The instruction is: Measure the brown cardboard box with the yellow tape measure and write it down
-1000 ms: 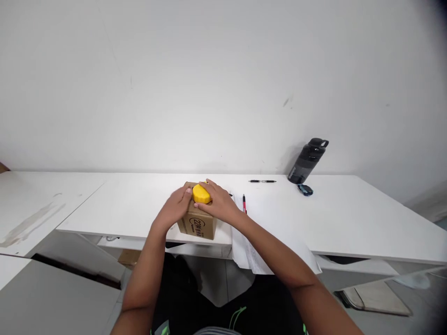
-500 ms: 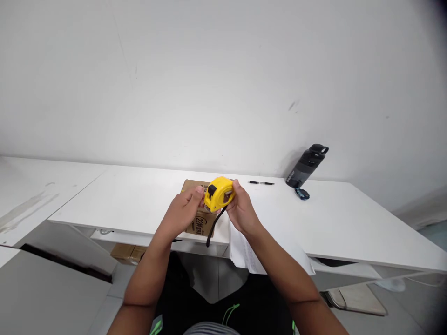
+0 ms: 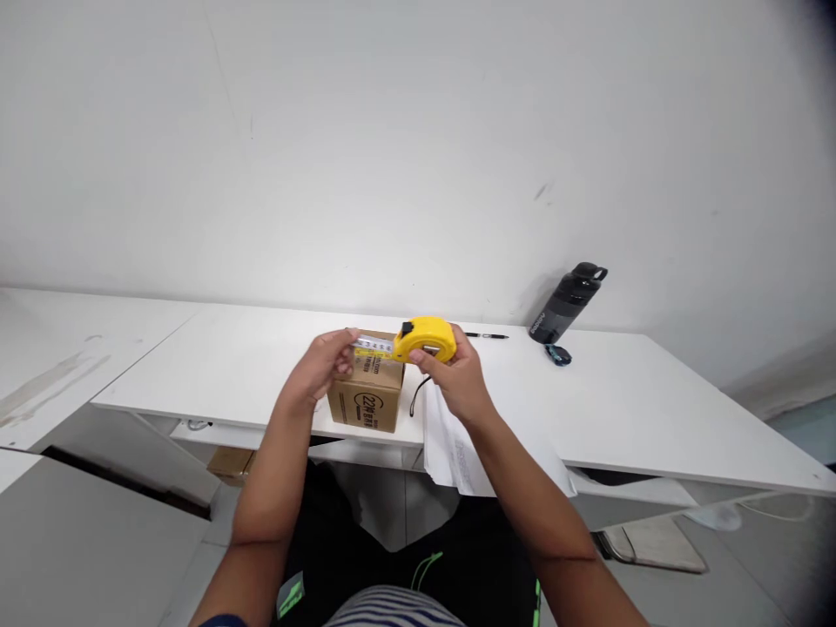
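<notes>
A yellow tape measure (image 3: pixel 426 334) is in my right hand (image 3: pixel 465 376), whose fingers and thumb are wrapped round its case. A short length of its blade (image 3: pixel 374 345) sticks out to the left. My left hand (image 3: pixel 321 366) pinches the free end of that blade, with the fingers closed. Both hands are above a brown cardboard box (image 3: pixel 366 407) with black print on its front and top. The tape's black wrist strap (image 3: pixel 418 396) hangs down beside the box, on its right.
White paper sheets (image 3: pixel 450 444) lie right of the box, partly under my right forearm. A black pen (image 3: pixel 489 336) lies behind them. Farther right, a dark bottle (image 3: pixel 565 303) leans against the wall, with a small dark blue item (image 3: pixel 558 354) before it on the white table (image 3: pixel 228 366).
The blade has been drawn out a little from the case as my left hand moved left. My right hand has turned the tape measure to lie more level. More of the box shows.
</notes>
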{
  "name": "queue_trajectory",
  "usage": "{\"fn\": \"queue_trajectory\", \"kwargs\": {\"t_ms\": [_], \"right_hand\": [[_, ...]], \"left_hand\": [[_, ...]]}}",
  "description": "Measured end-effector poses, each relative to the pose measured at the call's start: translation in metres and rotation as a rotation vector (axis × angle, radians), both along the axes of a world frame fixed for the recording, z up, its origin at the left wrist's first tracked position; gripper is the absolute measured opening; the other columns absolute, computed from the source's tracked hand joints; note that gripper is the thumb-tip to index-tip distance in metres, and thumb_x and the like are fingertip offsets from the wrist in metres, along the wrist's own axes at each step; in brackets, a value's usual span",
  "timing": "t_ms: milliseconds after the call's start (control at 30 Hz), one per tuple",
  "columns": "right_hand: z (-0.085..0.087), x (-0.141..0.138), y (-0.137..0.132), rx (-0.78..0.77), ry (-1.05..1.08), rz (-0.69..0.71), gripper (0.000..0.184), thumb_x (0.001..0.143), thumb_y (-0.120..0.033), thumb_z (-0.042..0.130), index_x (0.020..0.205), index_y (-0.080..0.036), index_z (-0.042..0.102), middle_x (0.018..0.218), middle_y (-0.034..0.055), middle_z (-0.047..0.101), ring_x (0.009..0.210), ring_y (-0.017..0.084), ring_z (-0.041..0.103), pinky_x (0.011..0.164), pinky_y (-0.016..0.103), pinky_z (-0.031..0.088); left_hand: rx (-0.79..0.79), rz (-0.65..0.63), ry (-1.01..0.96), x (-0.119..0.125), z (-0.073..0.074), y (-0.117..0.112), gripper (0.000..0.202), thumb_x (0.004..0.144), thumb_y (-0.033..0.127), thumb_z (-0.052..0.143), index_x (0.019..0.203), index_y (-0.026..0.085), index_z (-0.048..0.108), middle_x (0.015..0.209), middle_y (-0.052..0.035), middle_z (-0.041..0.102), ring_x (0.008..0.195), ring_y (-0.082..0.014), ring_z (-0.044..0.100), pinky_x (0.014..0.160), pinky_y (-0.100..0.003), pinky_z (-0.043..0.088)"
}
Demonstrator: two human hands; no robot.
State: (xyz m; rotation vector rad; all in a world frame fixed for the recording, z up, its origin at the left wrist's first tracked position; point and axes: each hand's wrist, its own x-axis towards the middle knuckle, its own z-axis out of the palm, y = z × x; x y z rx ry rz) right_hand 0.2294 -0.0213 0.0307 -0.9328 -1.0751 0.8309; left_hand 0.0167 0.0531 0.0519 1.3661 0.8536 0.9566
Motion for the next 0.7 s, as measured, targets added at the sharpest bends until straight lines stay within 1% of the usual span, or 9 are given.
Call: {"fn": "queue_trajectory", "kwargs": {"t_ms": [67,133,200,233,300,367,433,567,700], "right_hand": [[-0.005,0.023,0.002,-0.009,-0.015,-0.057,0.052,0.068,-0.045,0.089,0.108,-0.025,0.064,0.090,-0.0018,0.067,0.073,0.014,0.059,0.063,0.028,0.051],[-0.014,0.046,0.008,-0.042,-0.040,-0.089,0.053,0.069,-0.045,0.088,0.111,-0.025,0.064,0.086,-0.0028,0.065,0.067,0.012,0.054,0.058,0.027,0.047],[-0.025,0.062,0.014,-0.080,-0.051,-0.102,0.056,0.068,-0.047,0.088,0.113,-0.024,0.063,0.083,-0.0035,0.063,0.062,0.011,0.050,0.054,0.027,0.044],[-0.030,0.065,0.017,-0.097,-0.052,-0.100,0.058,0.067,-0.048,0.088,0.113,-0.023,0.063,0.083,-0.0034,0.063,0.061,0.011,0.049,0.053,0.027,0.043],[-0.041,0.064,0.023,-0.118,-0.067,-0.063,0.060,0.065,-0.047,0.088,0.113,-0.023,0.063,0.085,-0.0025,0.065,0.063,0.012,0.051,0.053,0.027,0.043],[-0.048,0.055,0.027,-0.125,-0.110,-0.001,0.056,0.066,-0.045,0.089,0.110,-0.023,0.064,0.090,-0.0011,0.067,0.070,0.014,0.056,0.060,0.028,0.047],[-0.052,0.046,0.030,-0.120,-0.139,0.038,0.051,0.067,-0.045,0.088,0.107,-0.023,0.064,0.096,0.0000,0.068,0.080,0.016,0.061,0.070,0.031,0.051],[-0.056,0.040,0.032,-0.118,-0.130,0.062,0.052,0.068,-0.045,0.088,0.108,-0.024,0.063,0.100,0.0008,0.069,0.091,0.019,0.064,0.080,0.034,0.054],[-0.061,0.045,0.031,-0.112,-0.143,0.083,0.051,0.070,-0.045,0.088,0.109,-0.024,0.061,0.101,0.0006,0.068,0.091,0.018,0.064,0.080,0.034,0.054]], "left_hand": [[0.017,0.096,-0.015,-0.024,-0.001,0.022,0.044,0.079,0.050,0.070,0.062,0.021,0.041,0.054,0.0077,0.031,0.051,-0.0075,0.032,0.056,-0.025,0.036],[0.021,0.197,0.046,-0.045,-0.005,0.041,0.039,0.079,0.046,0.068,0.062,0.021,0.043,0.055,0.0071,0.034,0.052,-0.0083,0.033,0.056,-0.026,0.036],[0.004,0.253,0.153,-0.057,-0.014,0.052,0.038,0.078,0.048,0.066,0.063,0.021,0.044,0.056,0.0062,0.037,0.052,-0.0092,0.033,0.056,-0.026,0.034],[-0.001,0.246,0.223,-0.057,-0.019,0.054,0.039,0.078,0.050,0.066,0.062,0.021,0.046,0.056,0.0055,0.039,0.053,-0.0099,0.034,0.056,-0.027,0.033],[0.001,0.166,0.360,-0.050,-0.029,0.052,0.043,0.079,0.058,0.065,0.063,0.020,0.051,0.058,0.0026,0.048,0.055,-0.0123,0.040,0.057,-0.028,0.034],[0.006,0.074,0.432,-0.037,-0.038,0.046,0.050,0.079,0.067,0.063,0.069,0.019,0.058,0.067,-0.0020,0.061,0.064,-0.0168,0.051,0.062,-0.030,0.038],[-0.012,0.031,0.446,-0.027,-0.044,0.041,0.057,0.078,0.074,0.061,0.081,0.017,0.065,0.082,-0.0060,0.070,0.077,-0.0216,0.060,0.068,-0.032,0.041],[-0.080,-0.025,0.438,-0.026,-0.052,0.043,0.069,0.079,0.079,0.057,0.103,0.016,0.071,0.102,-0.0100,0.075,0.091,-0.0256,0.065,0.077,-0.034,0.044],[-0.081,-0.049,0.382,-0.031,-0.056,0.046,0.067,0.083,0.077,0.053,0.106,0.016,0.070,0.106,-0.0100,0.075,0.099,-0.0274,0.066,0.082,-0.035,0.046]]}}
